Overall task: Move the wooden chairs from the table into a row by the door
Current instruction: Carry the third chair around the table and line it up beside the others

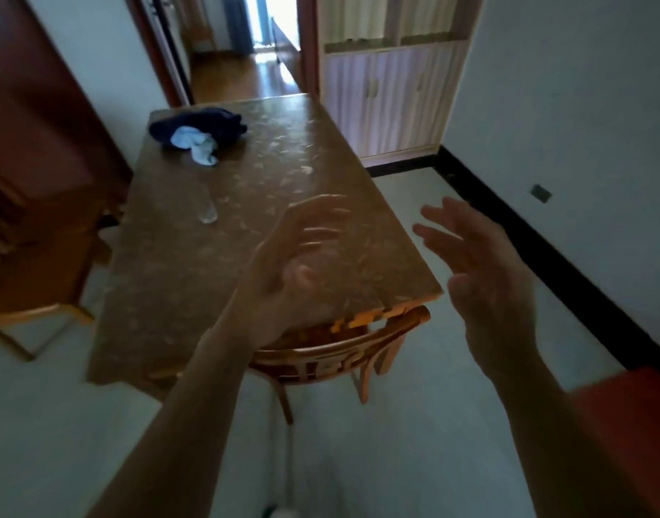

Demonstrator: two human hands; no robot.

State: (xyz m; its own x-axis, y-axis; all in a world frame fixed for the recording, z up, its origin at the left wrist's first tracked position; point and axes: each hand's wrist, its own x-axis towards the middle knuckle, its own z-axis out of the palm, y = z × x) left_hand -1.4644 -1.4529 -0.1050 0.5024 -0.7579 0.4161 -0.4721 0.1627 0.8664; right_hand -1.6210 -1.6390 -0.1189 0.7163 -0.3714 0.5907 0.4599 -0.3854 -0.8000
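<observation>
A wooden chair (343,358) is pushed under the near end of the brown table (194,263); only its curved backrest and two legs show. Another wooden chair (29,293) stands at the table's left side, partly cut off by the frame edge. My left hand (295,263) hovers open above the table's near corner, just over the tucked chair's backrest. My right hand (481,271) is raised open to the right of the table, over the floor. Neither hand touches anything. A dark red-brown door (33,106) stands at the left.
On the table lie a dark blue cloth with a white cloth (197,132) and an empty glass (208,211). A pale cabinet (388,87) stands behind the table. An open doorway (242,50) leads to a hallway. White floor (451,368) stretches right, to a wall with black skirting.
</observation>
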